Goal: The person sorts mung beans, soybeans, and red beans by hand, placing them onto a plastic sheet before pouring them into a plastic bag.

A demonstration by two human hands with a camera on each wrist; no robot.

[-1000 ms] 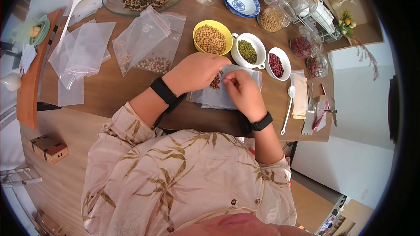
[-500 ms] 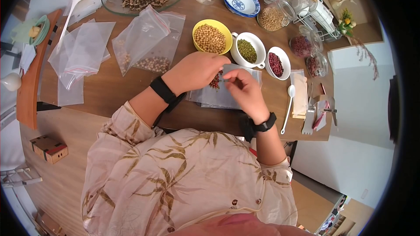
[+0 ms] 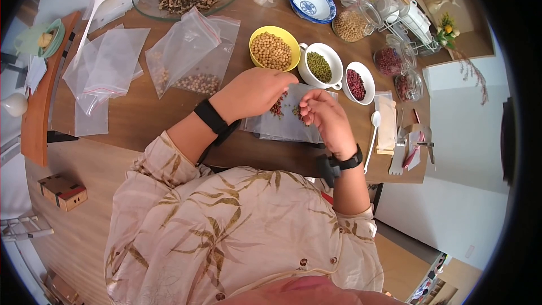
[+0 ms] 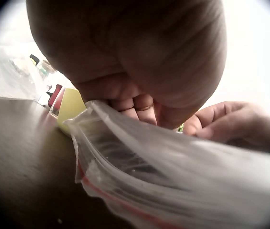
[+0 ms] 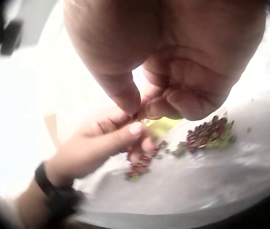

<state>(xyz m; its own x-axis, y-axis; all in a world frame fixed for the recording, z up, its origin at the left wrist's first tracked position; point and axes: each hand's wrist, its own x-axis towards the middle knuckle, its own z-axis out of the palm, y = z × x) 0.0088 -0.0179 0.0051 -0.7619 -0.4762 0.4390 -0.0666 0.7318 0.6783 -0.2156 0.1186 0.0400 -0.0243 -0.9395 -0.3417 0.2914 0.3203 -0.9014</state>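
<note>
A clear zip bag (image 3: 271, 127) lies flat near the table's front edge, with a small heap of mostly red beans (image 3: 276, 107) and a mixed red and green heap (image 5: 211, 136) on it. My left hand (image 3: 257, 93) is bent over the bag's far side, curled fingers gripping plastic; in the left wrist view the red-lined mouth (image 4: 125, 205) hangs from it. My right hand (image 3: 327, 118) hovers at the mixed heap with bent fingers. In the right wrist view thumb and forefinger tips meet at a dark speck; I cannot tell whether it is a bean.
Just beyond the hands stand a yellow bowl of chickpeas (image 3: 271, 51), a white bowl of green beans (image 3: 319, 66) and a white bowl of red beans (image 3: 355, 83). Filled bags (image 3: 197, 82) lie left. A white spoon (image 3: 371, 141) lies right, with open glass jars (image 3: 389, 59) behind.
My right hand has moved to the right, away from the left hand, and its fingers have spread a little. The mixed red and green heap now shows beside it. My left hand stays put.
</note>
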